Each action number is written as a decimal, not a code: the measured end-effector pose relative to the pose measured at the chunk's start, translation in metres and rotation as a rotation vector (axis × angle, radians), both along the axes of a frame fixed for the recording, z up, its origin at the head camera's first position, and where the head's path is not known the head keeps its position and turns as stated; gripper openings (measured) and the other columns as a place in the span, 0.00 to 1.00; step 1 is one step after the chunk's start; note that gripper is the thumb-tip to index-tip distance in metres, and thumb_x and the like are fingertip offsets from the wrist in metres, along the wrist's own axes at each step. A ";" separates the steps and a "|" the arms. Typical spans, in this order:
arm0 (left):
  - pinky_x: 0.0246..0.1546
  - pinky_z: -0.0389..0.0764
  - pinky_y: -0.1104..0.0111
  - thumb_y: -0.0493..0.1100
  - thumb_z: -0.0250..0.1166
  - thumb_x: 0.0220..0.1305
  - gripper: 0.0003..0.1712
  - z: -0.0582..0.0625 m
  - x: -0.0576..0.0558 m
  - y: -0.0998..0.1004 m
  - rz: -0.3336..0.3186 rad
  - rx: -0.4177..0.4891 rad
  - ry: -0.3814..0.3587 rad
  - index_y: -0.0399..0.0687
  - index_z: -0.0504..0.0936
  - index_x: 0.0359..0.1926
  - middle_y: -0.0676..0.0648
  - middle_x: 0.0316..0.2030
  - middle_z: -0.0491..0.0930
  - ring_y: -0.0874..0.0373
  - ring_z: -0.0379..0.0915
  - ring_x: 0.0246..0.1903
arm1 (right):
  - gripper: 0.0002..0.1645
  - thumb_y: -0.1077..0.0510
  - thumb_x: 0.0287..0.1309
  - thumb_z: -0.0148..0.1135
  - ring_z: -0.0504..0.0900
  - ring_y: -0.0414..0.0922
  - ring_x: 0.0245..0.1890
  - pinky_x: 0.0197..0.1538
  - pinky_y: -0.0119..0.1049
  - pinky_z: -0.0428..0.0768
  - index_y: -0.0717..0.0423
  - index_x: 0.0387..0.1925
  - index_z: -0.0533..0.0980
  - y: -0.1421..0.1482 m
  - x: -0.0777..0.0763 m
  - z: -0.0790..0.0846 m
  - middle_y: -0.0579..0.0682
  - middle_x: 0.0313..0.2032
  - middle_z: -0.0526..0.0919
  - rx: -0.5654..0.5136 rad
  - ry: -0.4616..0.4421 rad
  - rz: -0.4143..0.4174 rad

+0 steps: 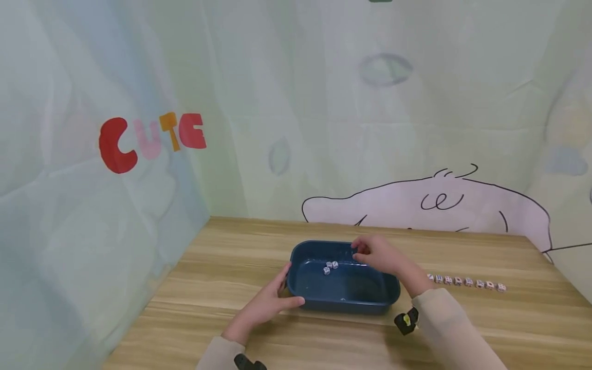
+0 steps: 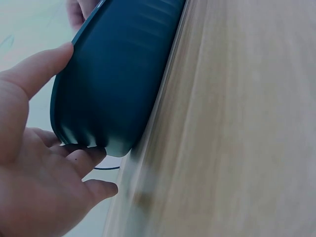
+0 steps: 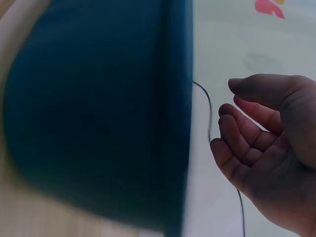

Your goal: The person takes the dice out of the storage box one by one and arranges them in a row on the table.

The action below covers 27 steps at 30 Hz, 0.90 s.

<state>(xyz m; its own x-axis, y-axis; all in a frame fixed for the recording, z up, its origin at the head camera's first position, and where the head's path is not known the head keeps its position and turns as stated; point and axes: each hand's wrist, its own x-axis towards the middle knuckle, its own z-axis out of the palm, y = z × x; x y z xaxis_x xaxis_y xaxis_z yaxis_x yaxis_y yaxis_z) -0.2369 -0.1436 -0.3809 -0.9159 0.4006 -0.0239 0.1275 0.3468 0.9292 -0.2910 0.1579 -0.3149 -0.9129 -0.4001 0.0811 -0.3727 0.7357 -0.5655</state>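
Observation:
A dark blue rectangular tub (image 1: 344,307) stands on the table, with three white dice (image 1: 329,267) grouped on its floor left of the middle. My left hand (image 1: 265,303) grips the tub's left end, thumb at the near rim and fingers along the outer side; the left wrist view shows this thumb (image 2: 52,61) on the rim. Above the tub's back right part is my right hand (image 1: 376,253). Its fingers (image 3: 237,140) are loosely curled, and the right wrist view shows no object between them and the thumb.
Several dice (image 1: 468,282) form a row on the wooden table (image 1: 222,262) to the right of the tub, partly behind my right forearm. A printed cloth (image 1: 324,128) hangs along the table's back and left sides.

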 end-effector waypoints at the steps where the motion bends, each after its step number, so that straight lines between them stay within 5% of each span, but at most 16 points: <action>1: 0.69 0.48 0.44 0.48 0.70 0.58 0.57 0.000 0.000 0.000 -0.001 0.000 0.000 0.46 0.42 0.76 0.37 0.74 0.44 0.37 0.44 0.72 | 0.14 0.61 0.61 0.62 0.77 0.43 0.33 0.40 0.38 0.81 0.63 0.47 0.77 -0.005 -0.001 -0.003 0.49 0.34 0.82 -0.005 -0.010 0.007; 16: 0.69 0.49 0.45 0.48 0.69 0.59 0.56 0.003 0.003 0.001 -0.012 0.007 -0.022 0.46 0.41 0.77 0.36 0.74 0.45 0.38 0.44 0.72 | 0.10 0.65 0.55 0.65 0.75 0.40 0.26 0.32 0.35 0.76 0.64 0.40 0.79 -0.040 -0.021 -0.041 0.49 0.27 0.81 0.020 -0.057 0.003; 27: 0.69 0.49 0.44 0.48 0.70 0.58 0.57 0.003 0.004 0.001 -0.001 0.007 -0.015 0.46 0.42 0.77 0.35 0.74 0.45 0.36 0.44 0.72 | 0.11 0.65 0.54 0.66 0.77 0.41 0.28 0.35 0.37 0.78 0.63 0.40 0.80 -0.047 -0.024 -0.045 0.50 0.29 0.81 0.069 -0.076 -0.060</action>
<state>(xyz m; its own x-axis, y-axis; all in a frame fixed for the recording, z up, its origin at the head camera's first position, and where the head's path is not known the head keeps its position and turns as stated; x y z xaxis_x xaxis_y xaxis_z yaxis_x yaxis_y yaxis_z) -0.2332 -0.1422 -0.3775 -0.9151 0.4017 -0.0349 0.1139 0.3405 0.9333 -0.3153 0.1108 -0.3602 -0.9379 -0.3466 -0.0154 -0.2844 0.7934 -0.5381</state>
